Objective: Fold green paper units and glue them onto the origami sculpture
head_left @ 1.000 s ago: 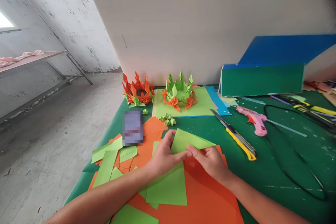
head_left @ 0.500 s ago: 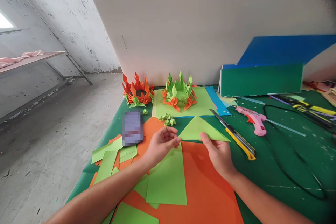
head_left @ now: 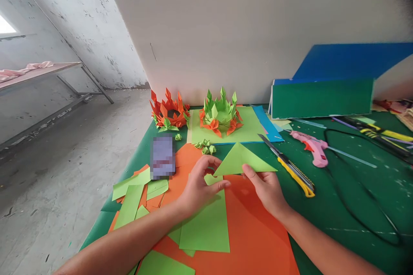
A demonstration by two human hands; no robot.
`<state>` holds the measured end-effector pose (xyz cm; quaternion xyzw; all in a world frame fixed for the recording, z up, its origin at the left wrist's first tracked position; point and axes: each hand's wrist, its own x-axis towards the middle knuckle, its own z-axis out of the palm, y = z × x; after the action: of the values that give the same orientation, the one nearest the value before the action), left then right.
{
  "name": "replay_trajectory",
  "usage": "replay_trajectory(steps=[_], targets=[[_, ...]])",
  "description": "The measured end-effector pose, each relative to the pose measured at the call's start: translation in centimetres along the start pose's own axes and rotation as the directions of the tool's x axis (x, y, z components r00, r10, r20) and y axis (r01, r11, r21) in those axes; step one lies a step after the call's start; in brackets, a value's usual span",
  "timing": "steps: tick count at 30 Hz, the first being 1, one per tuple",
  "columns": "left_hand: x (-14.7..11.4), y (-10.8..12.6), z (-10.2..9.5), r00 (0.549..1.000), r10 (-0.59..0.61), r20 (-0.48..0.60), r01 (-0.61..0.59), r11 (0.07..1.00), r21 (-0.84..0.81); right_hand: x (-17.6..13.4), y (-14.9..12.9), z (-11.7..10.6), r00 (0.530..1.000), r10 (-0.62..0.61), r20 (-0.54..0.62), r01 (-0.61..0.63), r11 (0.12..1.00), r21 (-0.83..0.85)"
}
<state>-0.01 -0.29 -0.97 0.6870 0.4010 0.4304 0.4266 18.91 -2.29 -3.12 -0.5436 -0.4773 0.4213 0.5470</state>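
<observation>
A light green sheet of paper folded into a triangle (head_left: 243,159) is held up above the orange paper, its point away from me. My right hand (head_left: 266,187) pinches its lower edge, thumb on top and fingers underneath. At the triangle's left corner is my left hand (head_left: 204,184), its thumb stretched out and apart from the curved fingers. Those fingertips are partly hidden behind the paper, so whether they touch it I cannot tell. Beneath both hands lie a green rectangular sheet (head_left: 206,227) and a large orange sheet (head_left: 258,232).
A red paper crown (head_left: 169,114) and a green one (head_left: 221,114) stand at the back. Small green folded pieces (head_left: 206,146) lie before them. A blurred phone-like object (head_left: 163,157) is on the left; a yellow utility knife (head_left: 292,172) and pink glue gun (head_left: 312,146) are on the right.
The paper triangle and my right hand have shifted slightly left. My left thumb has come away from the fingers, and the left fingers now reach behind the triangle's left corner.
</observation>
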Motion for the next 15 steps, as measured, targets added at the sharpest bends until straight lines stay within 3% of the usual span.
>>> replay_trajectory(steps=[4,15], targets=[[-0.26,-0.02,-0.04,0.991,0.132,-0.024,-0.127,0.982,0.141,-0.43,-0.05,-0.02,0.996,0.017,0.091,-0.015,1.000,-0.021],[-0.35,-0.09,0.03,0.978,0.204,-0.033,-0.195,0.965,0.177,-0.45,0.17,-0.21,0.990,-0.020,0.137,0.026,0.999,-0.040]])
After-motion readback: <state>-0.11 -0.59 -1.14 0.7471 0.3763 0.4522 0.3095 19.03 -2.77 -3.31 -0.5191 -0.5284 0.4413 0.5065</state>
